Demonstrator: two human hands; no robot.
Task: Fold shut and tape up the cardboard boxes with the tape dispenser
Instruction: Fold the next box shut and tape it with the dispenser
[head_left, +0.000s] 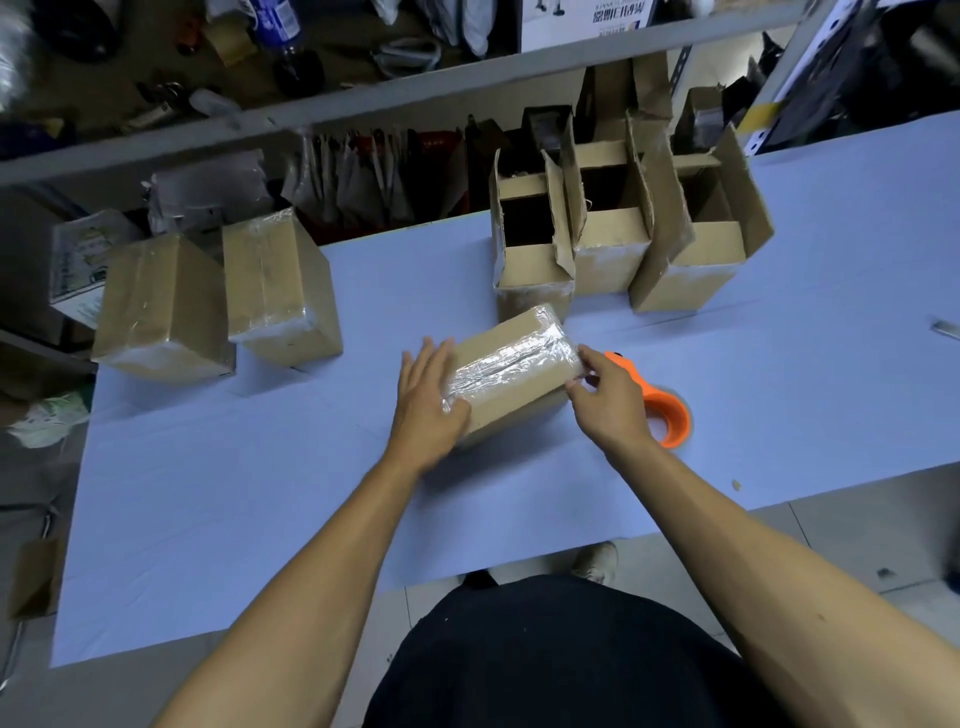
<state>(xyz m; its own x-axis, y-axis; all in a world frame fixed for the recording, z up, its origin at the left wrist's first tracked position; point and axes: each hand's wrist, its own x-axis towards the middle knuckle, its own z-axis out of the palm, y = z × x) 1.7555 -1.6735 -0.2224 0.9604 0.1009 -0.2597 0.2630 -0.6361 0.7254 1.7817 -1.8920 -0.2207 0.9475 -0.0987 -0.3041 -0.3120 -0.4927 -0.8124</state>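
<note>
My left hand (428, 397) flat, fingers straight, pressing near end of taped box (511, 371) at table (260, 493) centre. My right hand (610, 402) pinches tape at box's right edge. Dispenser (667, 410) on table just behind right hand. Three open boxes (613, 234) stand behind.

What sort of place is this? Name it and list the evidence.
Probably a small packing or shipping workroom. Three open cardboard boxes wait on a blue-covered table, two sealed boxes stand at its left, an orange tape dispenser lies there, and cluttered metal shelving runs behind.

Head view — steeply down, close.
</note>
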